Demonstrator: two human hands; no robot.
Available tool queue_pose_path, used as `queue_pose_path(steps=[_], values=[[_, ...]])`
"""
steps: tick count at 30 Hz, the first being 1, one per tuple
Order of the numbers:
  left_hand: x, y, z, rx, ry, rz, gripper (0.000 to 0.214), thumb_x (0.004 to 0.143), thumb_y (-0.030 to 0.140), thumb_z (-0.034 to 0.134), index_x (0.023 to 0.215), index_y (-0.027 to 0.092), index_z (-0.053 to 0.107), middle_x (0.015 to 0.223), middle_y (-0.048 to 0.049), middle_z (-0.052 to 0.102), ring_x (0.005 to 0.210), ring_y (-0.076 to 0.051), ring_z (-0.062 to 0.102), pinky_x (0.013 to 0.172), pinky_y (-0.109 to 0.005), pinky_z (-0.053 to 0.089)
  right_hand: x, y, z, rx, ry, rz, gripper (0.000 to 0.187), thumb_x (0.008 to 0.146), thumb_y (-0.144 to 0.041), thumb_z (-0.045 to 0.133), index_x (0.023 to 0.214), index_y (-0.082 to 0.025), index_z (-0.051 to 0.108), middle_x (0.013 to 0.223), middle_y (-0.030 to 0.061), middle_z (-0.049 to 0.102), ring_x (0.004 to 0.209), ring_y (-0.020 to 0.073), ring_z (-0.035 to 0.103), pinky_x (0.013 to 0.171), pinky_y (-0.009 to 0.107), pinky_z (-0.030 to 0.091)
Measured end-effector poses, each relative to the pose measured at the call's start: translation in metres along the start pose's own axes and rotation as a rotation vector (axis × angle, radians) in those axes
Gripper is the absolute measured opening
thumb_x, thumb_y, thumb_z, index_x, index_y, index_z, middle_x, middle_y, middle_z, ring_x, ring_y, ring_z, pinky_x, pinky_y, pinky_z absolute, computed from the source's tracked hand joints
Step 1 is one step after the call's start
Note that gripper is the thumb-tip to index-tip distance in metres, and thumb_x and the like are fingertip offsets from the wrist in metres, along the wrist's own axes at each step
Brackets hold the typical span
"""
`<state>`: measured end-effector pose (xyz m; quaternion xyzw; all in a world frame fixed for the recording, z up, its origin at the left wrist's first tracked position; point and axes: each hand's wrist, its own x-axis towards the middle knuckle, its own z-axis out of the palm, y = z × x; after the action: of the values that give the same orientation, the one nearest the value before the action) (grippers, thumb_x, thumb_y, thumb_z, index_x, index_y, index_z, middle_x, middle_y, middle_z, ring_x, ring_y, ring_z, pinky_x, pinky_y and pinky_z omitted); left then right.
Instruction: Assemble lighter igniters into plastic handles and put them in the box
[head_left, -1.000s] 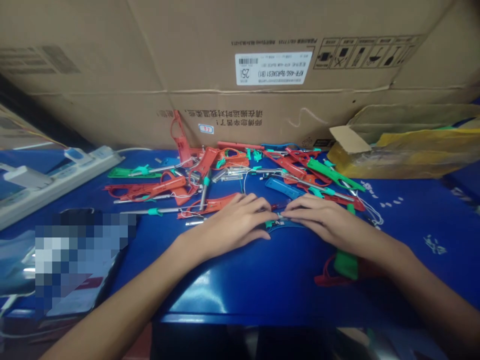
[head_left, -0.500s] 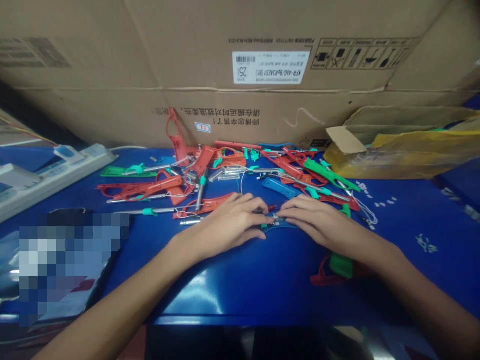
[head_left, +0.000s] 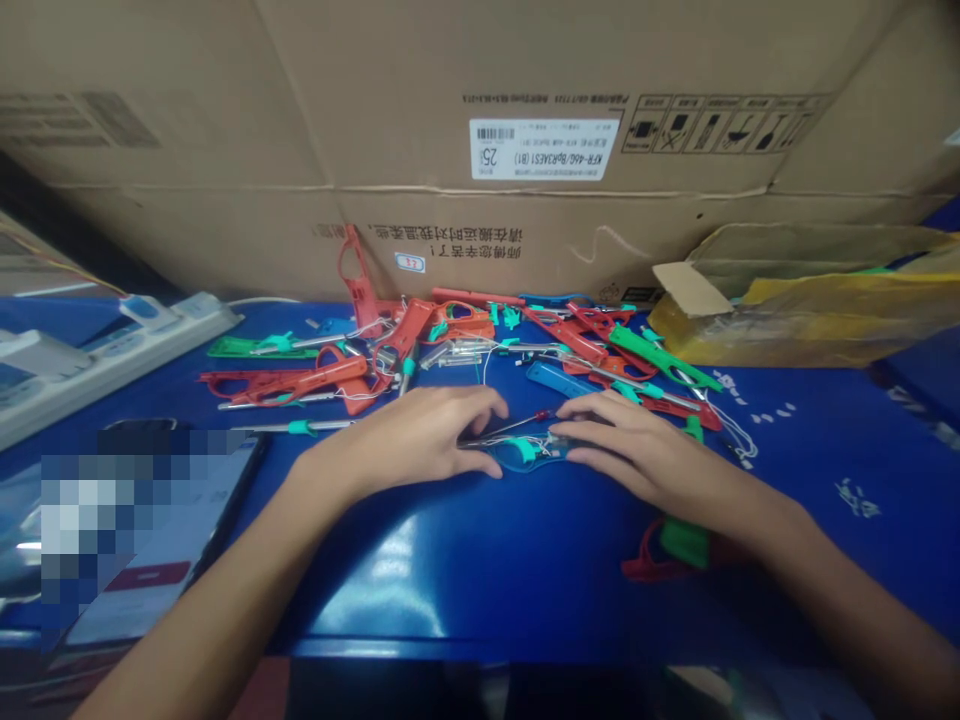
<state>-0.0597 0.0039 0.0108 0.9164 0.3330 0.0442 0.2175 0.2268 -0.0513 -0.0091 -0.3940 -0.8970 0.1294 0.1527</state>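
Between my hands lies a translucent blue lighter casing half (head_left: 517, 458), with a turquoise trigger (head_left: 523, 449), thin white wires and a metal rod in it. My left hand (head_left: 427, 430) grips its left end, thumb on the near side and curled fingers on the far side. At the right end, my right hand (head_left: 626, 435) pinches the casing near a small pale part; the fingertips hide some of it. A thin rod with a dark red tip (head_left: 541, 415) sticks up behind the casing, and I cannot tell what it joins.
Red casings (head_left: 292, 380), a green casing (head_left: 660, 355) and metal tubes are heaped behind my hands. A yellow-taped carton (head_left: 810, 320) stands at right, a power strip (head_left: 180, 325) at left. Near my right forearm lie a green piece (head_left: 684, 542) and a red one (head_left: 645, 560).
My left hand has shifted left along the blue casing, uncovering the turquoise trigger and wires. My right hand stays almost in place at the right end.
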Motion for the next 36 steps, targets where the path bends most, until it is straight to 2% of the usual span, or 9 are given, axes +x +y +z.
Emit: queue_pose_path(steps=[2,4,6,11,17,22,32,36], values=[[-0.001,-0.005,-0.005,0.001,-0.043,-0.052,0.046,0.083,0.057,0.077,0.112,0.024,0.066,0.089,0.0032,0.065,0.072,-0.013,0.059,0.061,-0.027,0.037,0.001,-0.003,0.000,0.005,-0.001,-0.026,0.032,0.104,-0.032,0.049,0.128,-0.023,0.069,0.134,0.0108,0.062,0.125,0.0243,0.058,0.105,0.042,0.050],[-0.002,-0.007,-0.007,-0.001,-0.064,-0.059,0.039,0.084,0.055,0.076,0.107,0.025,0.069,0.082,0.0039,0.065,0.068,-0.012,0.057,0.057,-0.027,0.035,0.001,-0.003,0.001,0.009,0.006,-0.049,0.031,0.104,-0.031,0.050,0.128,-0.024,0.069,0.133,0.0106,0.063,0.124,0.0243,0.058,0.103,0.043,0.051],[-0.002,-0.007,-0.006,-0.009,-0.065,-0.030,0.033,0.088,0.051,0.074,0.108,0.026,0.071,0.085,0.0031,0.068,0.071,-0.013,0.060,0.059,-0.027,0.037,0.001,-0.002,0.001,0.007,0.020,-0.056,0.031,0.104,-0.030,0.051,0.127,-0.024,0.070,0.130,0.0104,0.064,0.121,0.0243,0.060,0.101,0.043,0.052],[0.000,-0.009,-0.002,0.008,-0.022,0.087,0.030,0.093,0.041,0.071,0.120,0.028,0.074,0.112,-0.0036,0.073,0.095,-0.019,0.069,0.075,-0.031,0.047,-0.001,0.002,0.000,-0.001,0.036,-0.068,0.029,0.102,-0.029,0.055,0.124,-0.026,0.072,0.121,0.0092,0.069,0.112,0.0242,0.063,0.096,0.043,0.053],[0.001,-0.006,0.001,0.049,-0.002,0.180,0.016,0.095,0.029,0.068,0.107,0.027,0.078,0.093,-0.0004,0.073,0.078,-0.014,0.068,0.063,-0.029,0.044,-0.001,0.004,0.002,0.024,0.029,-0.082,0.028,0.103,-0.024,0.051,0.121,-0.024,0.073,0.117,0.0096,0.069,0.107,0.0219,0.064,0.090,0.037,0.054],[0.002,-0.003,0.002,0.106,-0.007,0.196,0.016,0.096,0.024,0.067,0.108,0.026,0.078,0.090,-0.0010,0.071,0.074,-0.014,0.064,0.061,-0.029,0.040,-0.001,0.006,0.003,0.030,0.026,-0.071,0.027,0.103,-0.025,0.052,0.119,-0.022,0.073,0.117,0.0097,0.068,0.107,0.0214,0.065,0.091,0.036,0.053],[0.002,0.003,0.002,0.012,-0.057,0.135,0.016,0.096,0.025,0.064,0.109,0.025,0.073,0.085,0.0015,0.064,0.070,-0.012,0.059,0.061,-0.028,0.038,-0.002,0.004,0.003,0.039,0.033,-0.065,0.028,0.103,-0.024,0.051,0.121,-0.023,0.073,0.117,0.0094,0.069,0.106,0.0215,0.065,0.090,0.036,0.055],[0.004,0.003,0.007,-0.054,-0.046,0.127,0.020,0.095,0.040,0.066,0.105,0.024,0.074,0.079,0.0021,0.061,0.070,-0.012,0.057,0.061,-0.029,0.037,-0.002,0.003,0.003,0.047,0.036,-0.064,0.028,0.103,-0.025,0.051,0.120,-0.025,0.073,0.116,0.0086,0.070,0.106,0.0215,0.066,0.089,0.036,0.055]])
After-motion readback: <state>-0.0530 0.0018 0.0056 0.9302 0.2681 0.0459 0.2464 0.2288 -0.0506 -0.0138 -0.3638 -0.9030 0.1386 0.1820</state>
